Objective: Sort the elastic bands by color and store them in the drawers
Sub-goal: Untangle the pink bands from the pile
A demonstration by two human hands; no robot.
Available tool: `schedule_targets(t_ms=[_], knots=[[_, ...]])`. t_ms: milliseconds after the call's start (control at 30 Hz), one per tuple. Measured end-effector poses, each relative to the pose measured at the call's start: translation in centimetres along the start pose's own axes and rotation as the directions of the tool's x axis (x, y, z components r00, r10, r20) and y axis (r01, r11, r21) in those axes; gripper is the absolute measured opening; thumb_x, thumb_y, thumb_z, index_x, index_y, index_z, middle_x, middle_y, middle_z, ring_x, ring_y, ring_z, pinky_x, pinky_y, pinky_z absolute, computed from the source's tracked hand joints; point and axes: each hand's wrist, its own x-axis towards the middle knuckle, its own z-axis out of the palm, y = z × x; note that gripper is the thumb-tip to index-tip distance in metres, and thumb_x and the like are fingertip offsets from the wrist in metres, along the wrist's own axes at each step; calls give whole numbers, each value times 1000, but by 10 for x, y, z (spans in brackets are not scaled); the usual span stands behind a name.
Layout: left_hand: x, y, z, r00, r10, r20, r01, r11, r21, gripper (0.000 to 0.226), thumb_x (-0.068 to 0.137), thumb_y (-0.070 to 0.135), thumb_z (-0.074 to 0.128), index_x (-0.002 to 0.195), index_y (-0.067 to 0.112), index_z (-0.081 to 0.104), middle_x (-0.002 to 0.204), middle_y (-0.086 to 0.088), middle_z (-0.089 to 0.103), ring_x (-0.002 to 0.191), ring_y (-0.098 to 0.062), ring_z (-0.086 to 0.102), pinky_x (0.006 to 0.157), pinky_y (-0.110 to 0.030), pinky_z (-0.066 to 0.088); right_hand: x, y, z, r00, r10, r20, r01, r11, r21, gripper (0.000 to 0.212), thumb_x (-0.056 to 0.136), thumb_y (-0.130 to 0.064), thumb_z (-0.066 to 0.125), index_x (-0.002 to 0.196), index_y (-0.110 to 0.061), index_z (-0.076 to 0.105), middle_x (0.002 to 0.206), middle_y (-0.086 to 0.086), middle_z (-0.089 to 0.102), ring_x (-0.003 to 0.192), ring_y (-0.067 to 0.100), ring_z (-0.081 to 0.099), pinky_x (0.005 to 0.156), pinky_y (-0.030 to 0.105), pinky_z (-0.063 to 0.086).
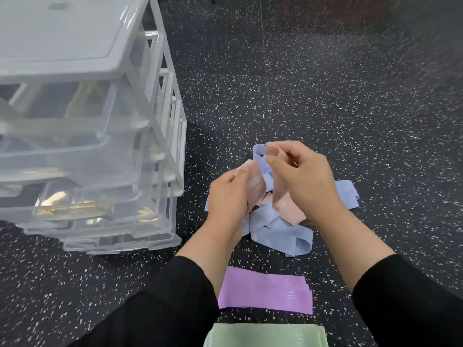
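A tangle of blue bands (278, 231) and pink bands (292, 210) lies on the floor in the middle of the head view. Above it, my left hand (229, 194) and my right hand (303, 176) each pinch a pink band (256, 181) that stretches between them, with a blue band (259, 151) looped behind my fingers. Purple bands (265, 291) lie flat in a stack nearer to me. A stack of green bands (265, 335) lies at the bottom edge. The clear plastic drawer unit (82, 146) stands at the left with its drawers pulled out in steps.
The floor (350, 96) is black with white speckles. The drawer unit's white frame (172, 113) stands close to the left of the pile. Black sleeves (175, 296) cover both forearms.
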Motion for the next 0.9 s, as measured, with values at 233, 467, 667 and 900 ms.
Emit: schedule_targets(t_ms=[233, 467, 667, 900], knots=[[-1, 15, -2, 996, -83, 43, 90, 971, -222, 20, 100, 19, 58, 100, 7, 74, 83, -12, 73, 68, -16, 70, 61, -31, 58, 2, 16, 21, 930, -132, 344, 228, 940, -255, 36, 94, -14, 68, 130, -18, 65, 125, -27, 47, 118, -18, 41, 98, 2, 30], [-3, 12, -3, 995, -87, 52, 98, 956, -277, 20, 103, 17, 54, 104, 4, 70, 68, -5, 64, 52, -9, 63, 49, -22, 53, -1, 26, 28, 963, -64, 264, 126, 966, -227, 30, 103, -19, 52, 129, -20, 67, 123, -24, 51, 113, -23, 43, 95, -1, 30], [-4, 13, -3, 989, 5, 147, 11, 994, -111, 33, 104, 21, 57, 108, -11, 64, 91, -20, 75, 78, -20, 73, 64, -25, 58, 4, 30, 23, 989, -34, 144, 64, 975, -210, 32, 95, -21, 62, 125, -32, 62, 119, -20, 55, 98, -2, 55, 89, 24, 45], [12, 26, -1, 951, 294, 101, -309, 930, 201, 27, 97, 30, 61, 72, 22, 70, 78, -4, 72, 75, -15, 59, 74, -43, 52, 10, 26, -3, 985, -51, 167, 63, 996, -65, 14, 96, -22, 67, 108, -26, 71, 101, -16, 72, 92, 12, 64, 77, 29, 51]])
